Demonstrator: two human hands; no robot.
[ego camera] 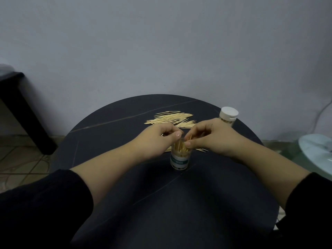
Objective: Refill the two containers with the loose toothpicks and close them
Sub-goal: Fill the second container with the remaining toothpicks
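An open clear container (pixel 179 161) with a green label stands upright in the middle of the round black table (pixel 161 203), with toothpicks sticking out of its mouth. My left hand (pixel 159 136) and my right hand (pixel 206 135) meet just above it, and both pinch toothpicks at the opening. A pile of loose toothpicks (pixel 170 118) lies behind the hands, with a few more beside the container. The second container (pixel 228 116), with a white lid on, stands at the table's right edge behind my right hand.
A dark table leg (pixel 23 114) stands on the tiled floor at the left. A pale round stool or tabletop (pixel 318 153) sits close at the right. A grey wall rises behind the table, with a cable hanging at the far right.
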